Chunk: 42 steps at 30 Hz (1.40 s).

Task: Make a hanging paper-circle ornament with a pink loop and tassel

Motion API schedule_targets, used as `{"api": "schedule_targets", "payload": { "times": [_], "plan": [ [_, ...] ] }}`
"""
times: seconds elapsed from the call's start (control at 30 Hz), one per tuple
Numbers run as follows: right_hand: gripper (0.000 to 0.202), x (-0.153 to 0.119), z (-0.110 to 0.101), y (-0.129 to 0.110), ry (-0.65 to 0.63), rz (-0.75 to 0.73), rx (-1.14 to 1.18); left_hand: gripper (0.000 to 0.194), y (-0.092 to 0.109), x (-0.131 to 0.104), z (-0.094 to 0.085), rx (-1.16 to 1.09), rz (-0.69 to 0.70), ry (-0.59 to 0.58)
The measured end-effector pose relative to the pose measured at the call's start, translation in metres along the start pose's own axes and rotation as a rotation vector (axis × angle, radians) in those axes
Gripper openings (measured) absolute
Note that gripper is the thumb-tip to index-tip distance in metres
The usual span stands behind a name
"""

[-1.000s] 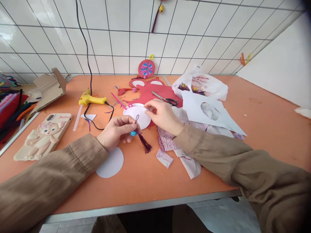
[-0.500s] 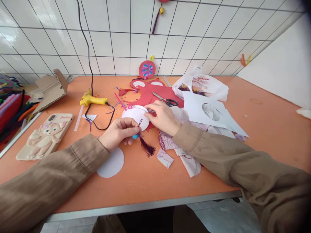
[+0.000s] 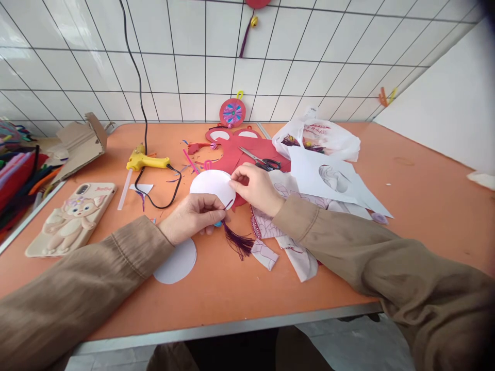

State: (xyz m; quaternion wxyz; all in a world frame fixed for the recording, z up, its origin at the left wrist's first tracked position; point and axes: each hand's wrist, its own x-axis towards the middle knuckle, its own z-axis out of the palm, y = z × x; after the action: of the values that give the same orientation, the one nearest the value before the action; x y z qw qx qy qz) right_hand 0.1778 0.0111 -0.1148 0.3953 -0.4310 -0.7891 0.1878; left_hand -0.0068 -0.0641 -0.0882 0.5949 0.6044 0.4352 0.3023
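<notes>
In the head view my left hand (image 3: 195, 215) pinches a dark purple tassel (image 3: 237, 241) near its top. A blue bead or bell shows partly beneath those fingers, and the tassel's short cord lies over the front of a round white paper disc (image 3: 212, 186). The threads hang down to the right, over the orange table. My right hand (image 3: 256, 188) is closed at the disc's upper right edge, thumb and fingertips together on it. A pink loop (image 3: 208, 164) sticks up behind the disc. Another white paper circle (image 3: 177, 263) lies flat under my left wrist.
A yellow glue gun (image 3: 149, 161) with a black cord stands at left, near a phone in a cartoon case (image 3: 73, 219). Scissors (image 3: 263, 158) rest on red paper (image 3: 234, 154). Patterned fabric scraps (image 3: 297, 257), cut white paper (image 3: 307, 172) and a plastic bag (image 3: 340, 139) lie at right.
The tassel has shifted slightly right and down, and its cord loop, upright before, now leans right against the disc. The disc's second layer at the top edge no longer shows.
</notes>
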Motion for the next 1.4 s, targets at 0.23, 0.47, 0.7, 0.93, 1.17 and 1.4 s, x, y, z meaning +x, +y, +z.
{"api": "schedule_targets", "payload": {
  "times": [0.23,0.47,0.7,0.93,1.17,1.4],
  "plan": [
    [0.018,-0.002,-0.002,-0.004,0.097,0.035,0.358,0.03,-0.011,0.002,-0.005,-0.164,0.06,0.071],
    [0.025,0.003,-0.007,-0.008,0.264,0.091,0.589,0.031,-0.012,0.003,-0.005,-0.279,0.065,0.137],
    [0.027,0.006,-0.011,-0.014,0.311,0.082,0.626,0.03,-0.01,0.004,-0.006,-0.281,0.052,0.136],
    [0.026,0.003,-0.012,-0.02,0.271,0.053,0.635,0.031,-0.005,0.004,-0.005,-0.301,0.012,0.17],
    [0.021,0.002,-0.012,-0.02,0.269,0.019,0.658,0.034,-0.008,0.005,-0.006,-0.325,0.002,0.213],
    [0.021,-0.002,-0.013,-0.024,0.242,-0.006,0.601,0.034,-0.01,0.005,-0.005,-0.365,0.031,0.195]
  ]
}}
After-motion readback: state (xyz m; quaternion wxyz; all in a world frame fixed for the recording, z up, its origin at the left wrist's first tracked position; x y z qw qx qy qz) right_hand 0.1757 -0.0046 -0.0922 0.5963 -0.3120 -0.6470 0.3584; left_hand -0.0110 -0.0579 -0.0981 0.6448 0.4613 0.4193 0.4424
